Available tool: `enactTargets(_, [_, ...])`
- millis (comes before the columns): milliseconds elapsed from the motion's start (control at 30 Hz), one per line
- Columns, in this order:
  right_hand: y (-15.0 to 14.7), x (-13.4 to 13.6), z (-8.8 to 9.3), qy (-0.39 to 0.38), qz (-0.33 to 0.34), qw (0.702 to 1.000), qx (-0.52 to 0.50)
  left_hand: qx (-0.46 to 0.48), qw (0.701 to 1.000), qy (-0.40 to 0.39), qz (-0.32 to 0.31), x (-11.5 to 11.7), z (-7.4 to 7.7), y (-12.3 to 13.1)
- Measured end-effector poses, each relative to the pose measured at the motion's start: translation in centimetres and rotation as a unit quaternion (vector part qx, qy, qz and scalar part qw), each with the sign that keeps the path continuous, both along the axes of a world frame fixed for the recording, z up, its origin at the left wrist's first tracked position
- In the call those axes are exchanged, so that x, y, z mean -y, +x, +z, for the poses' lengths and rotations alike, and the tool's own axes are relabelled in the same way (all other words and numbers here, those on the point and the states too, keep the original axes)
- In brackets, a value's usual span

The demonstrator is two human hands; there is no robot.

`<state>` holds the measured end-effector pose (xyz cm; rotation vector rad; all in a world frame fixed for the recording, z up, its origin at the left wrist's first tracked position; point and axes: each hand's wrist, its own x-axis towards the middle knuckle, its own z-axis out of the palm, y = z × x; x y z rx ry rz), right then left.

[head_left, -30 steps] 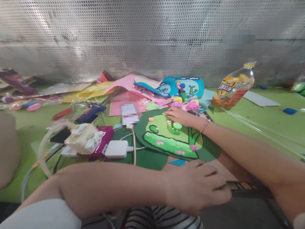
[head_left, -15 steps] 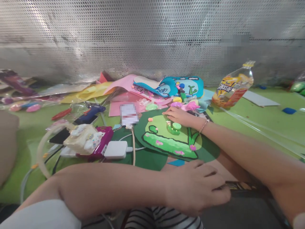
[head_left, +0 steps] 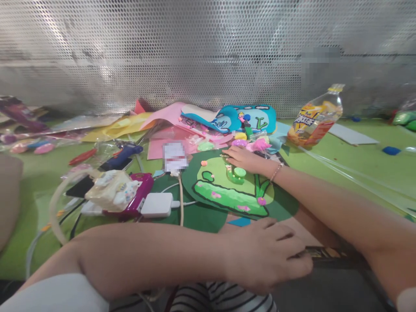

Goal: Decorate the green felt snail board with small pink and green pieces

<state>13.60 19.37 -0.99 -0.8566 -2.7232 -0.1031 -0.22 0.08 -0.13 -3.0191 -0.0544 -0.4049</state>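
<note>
No change since a second ago — right hand stays flat, fingers together, on the felt picture; left hand covers a dark strip at the near edge — grip unclear.

Left hand and right hand: bare, as are both forearms. Left upper arm: short white sleeve. Right wrist: thin beaded bracelet. White sleeve edge at the right arm's near end. Lap: black-and-white striped garment.

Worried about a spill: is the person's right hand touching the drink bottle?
No, the right hand rests on the green felt picture, while the drink bottle lies apart, off to its right.
</note>
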Motion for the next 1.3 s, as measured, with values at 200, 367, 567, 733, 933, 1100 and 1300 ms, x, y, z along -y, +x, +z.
enactTargets(200, [0.03,-0.1,-0.02,-0.007,0.003,1.0,-0.008,-0.003,1.0,0.004,0.002,0.1,0.1,-0.01])
enactTargets(367, [0.26,-0.12,-0.18,-0.006,0.015,1.0,-0.006,-0.007,1.0,0.016,0.008,0.1,0.2,0.02])
enactTargets(567, [0.06,0.04,-0.04,-0.024,-0.011,1.0,-0.001,-0.002,1.0,0.003,0.004,0.13,0.13,0.1])
enactTargets(733, [-0.19,0.16,0.29,-0.027,-0.026,0.999,0.009,0.0,1.0,0.0,0.001,0.1,0.06,0.04])
enactTargets(933, [-0.01,0.1,0.2,-0.009,0.003,1.0,-0.002,0.003,1.0,0.011,0.0,0.03,0.11,0.0])
enactTargets(1100, [0.15,-0.05,0.01,0.003,0.023,1.0,0.006,0.002,1.0,0.006,0.002,0.07,0.09,0.09])
enactTargets(1300, [0.14,-0.22,-0.14,0.008,0.017,1.0,0.012,-0.003,1.0,0.007,0.003,0.14,0.03,0.11])
